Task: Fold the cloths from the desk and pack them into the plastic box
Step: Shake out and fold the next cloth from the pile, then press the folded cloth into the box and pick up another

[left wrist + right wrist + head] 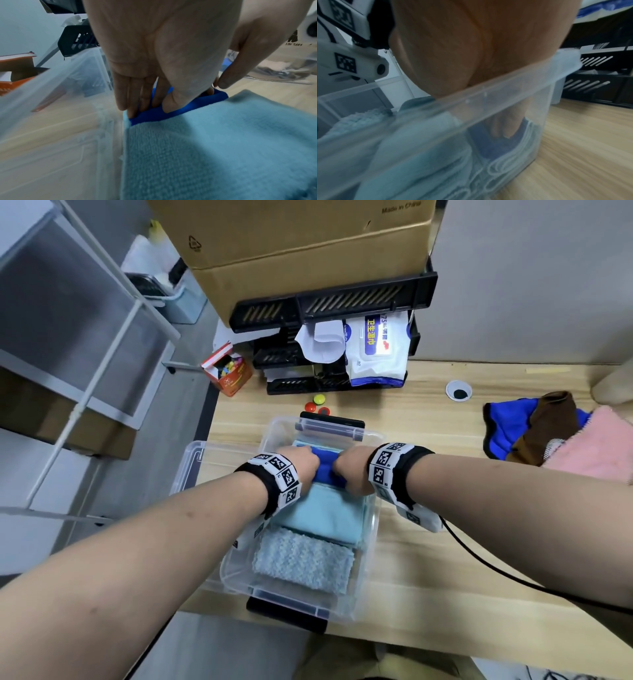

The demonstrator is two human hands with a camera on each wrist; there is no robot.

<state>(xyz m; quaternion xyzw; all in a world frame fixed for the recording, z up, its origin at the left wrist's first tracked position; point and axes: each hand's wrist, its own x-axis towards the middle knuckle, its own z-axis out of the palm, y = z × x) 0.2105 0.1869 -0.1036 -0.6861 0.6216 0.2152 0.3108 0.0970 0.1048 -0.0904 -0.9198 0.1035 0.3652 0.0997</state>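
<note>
Nearest in the plastic box (pixel 371 529): a fluffy pale-blue cloth (pixel 303 559), folded, then a smooth light-blue cloth (pixel 325 517) packed behind it. Past those, wedged upright between that light-blue cloth and more pale folds by the far wall, the dark blue cloth (pixel 327 469), long axis running left to right across the box. Left hand (pixel 301 465) on its left end, fingers (pixel 130 94) straight and pointing down, thumb on the near face, pinching the fold. Right hand (pixel 352 470) on the right end, fingers (pixel 503 127) reaching down inside the wall against the blue fabric (seen only through cloudy plastic, so how firmly they grip cannot be told). Both hands directly above the cloth, equally near; probably a straight downward push to seat it, kept level at both ends. Farther right on the bench (pixel 428 542), well apart from the box, a loose heap of unfolded cloths (pixel 555 433): blue, brown, pink.
</note>
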